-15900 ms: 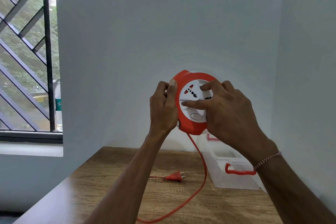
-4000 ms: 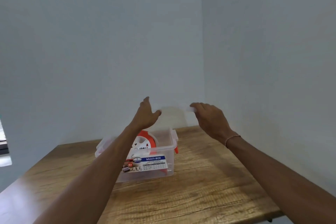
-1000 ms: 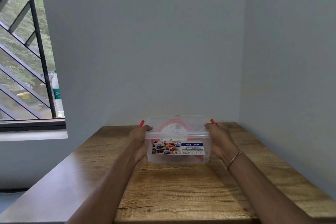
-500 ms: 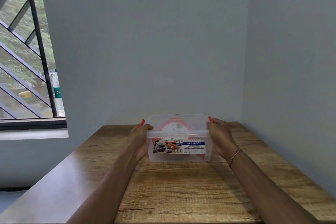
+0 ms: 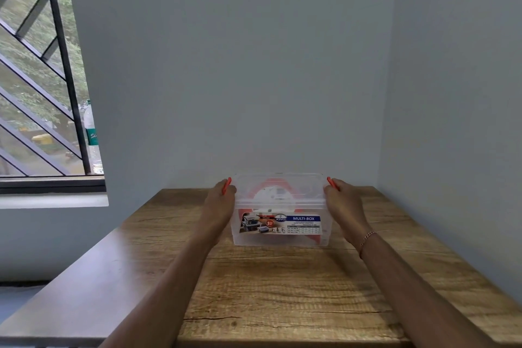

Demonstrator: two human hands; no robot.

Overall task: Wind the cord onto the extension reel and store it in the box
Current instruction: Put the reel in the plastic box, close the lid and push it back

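Clear plastic box [image 5: 279, 237] lidded, long side facing viewer, on wood-grain worktop [image 5: 282, 291], round red reel [image 5: 271, 192] inside, left hand [image 5: 219, 206] and right hand [image 5: 343, 203] clasping red end latches.

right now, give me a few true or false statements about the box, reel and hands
1. The lid is on the box. True.
2. The reel lies on the table beside the box. False: it is inside the box, seen through the clear plastic.
3. The left hand and right hand are at opposite ends of the box. True.
4. The box is lifted clear of the table. False: it rests on the table.
5. A loose cord trails across the table. False: none shows.
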